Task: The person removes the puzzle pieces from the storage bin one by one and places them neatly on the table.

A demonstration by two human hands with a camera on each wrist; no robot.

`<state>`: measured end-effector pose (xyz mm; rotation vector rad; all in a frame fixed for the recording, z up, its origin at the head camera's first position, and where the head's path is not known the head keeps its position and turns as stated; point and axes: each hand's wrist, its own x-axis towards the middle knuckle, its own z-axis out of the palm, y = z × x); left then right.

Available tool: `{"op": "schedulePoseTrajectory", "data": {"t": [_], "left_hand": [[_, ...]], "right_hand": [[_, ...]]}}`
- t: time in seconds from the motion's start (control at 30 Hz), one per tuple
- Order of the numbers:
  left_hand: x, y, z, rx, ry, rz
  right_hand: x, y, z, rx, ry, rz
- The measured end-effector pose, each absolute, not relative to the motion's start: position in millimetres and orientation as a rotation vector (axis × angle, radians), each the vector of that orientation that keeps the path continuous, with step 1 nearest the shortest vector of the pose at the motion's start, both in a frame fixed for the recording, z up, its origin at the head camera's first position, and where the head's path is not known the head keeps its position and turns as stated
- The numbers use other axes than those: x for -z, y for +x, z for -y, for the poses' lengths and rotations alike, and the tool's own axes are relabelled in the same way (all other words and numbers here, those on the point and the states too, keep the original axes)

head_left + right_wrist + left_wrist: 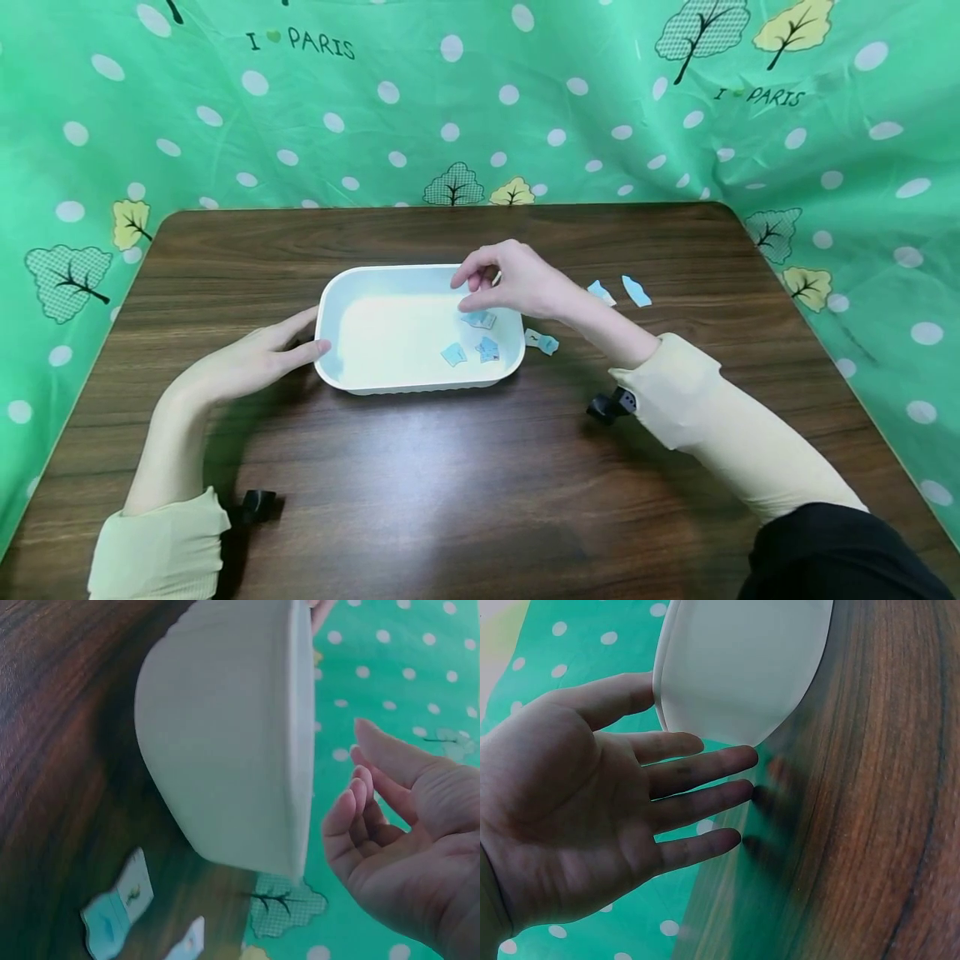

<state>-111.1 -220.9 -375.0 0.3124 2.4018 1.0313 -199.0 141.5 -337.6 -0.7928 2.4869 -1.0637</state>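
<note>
Right hand above tub, scraps inside

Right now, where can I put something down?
The biggest bare patch of table is in front of the white tray, between the arms. Another strip lies between tray and green cloth. It's crowded at the tray's left end, by the left hand, and to its right, by paper scraps.

You have a white, round-cornered tub upright towards the table's back edge, ragged blue-and-white scraps lying in its right end. Just beside that end you see another scrap, with two more towards the table's back right corner.
</note>
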Motion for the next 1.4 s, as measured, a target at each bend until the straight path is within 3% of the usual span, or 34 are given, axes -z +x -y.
{"op": "schedulePoseTrajectory", "data": {"t": [0.8, 1.4], "left_hand": [[376.8, -112.9, 219.8, -1.075, 0.342, -2.384], [375.4, -113.4, 220.9, -1.066, 0.33, -2.385]], "right_hand": [[370.0, -194.6, -108.3, 0.628, -1.002, -2.407], [377.3, -191.5, -103.3, 0.404, -0.975, -2.453]]}}
